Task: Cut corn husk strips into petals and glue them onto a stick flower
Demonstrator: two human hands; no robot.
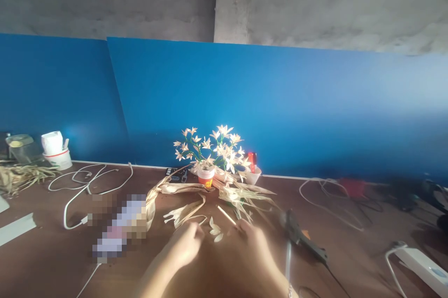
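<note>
My left hand (187, 244) rests low on the brown table, its fingers curled together near small pale leaf-shaped petals (215, 232); whether it pinches anything is not clear. My right hand (255, 242) lies beside it, reaching toward a thin wooden stick (227, 215); its fingertips are blurred. Beyond both hands lie dried husk strips (182, 211) and a bunch of handmade cream flowers (210, 148) standing in a small red and white cup (206, 177).
A dark glue gun (303, 237) lies right of my right hand, its cord trailing off. White cables (87, 183) loop at left, a power strip (422, 263) sits at right, a white cup (58, 155) at far left. A blue board (280, 111) backs the table.
</note>
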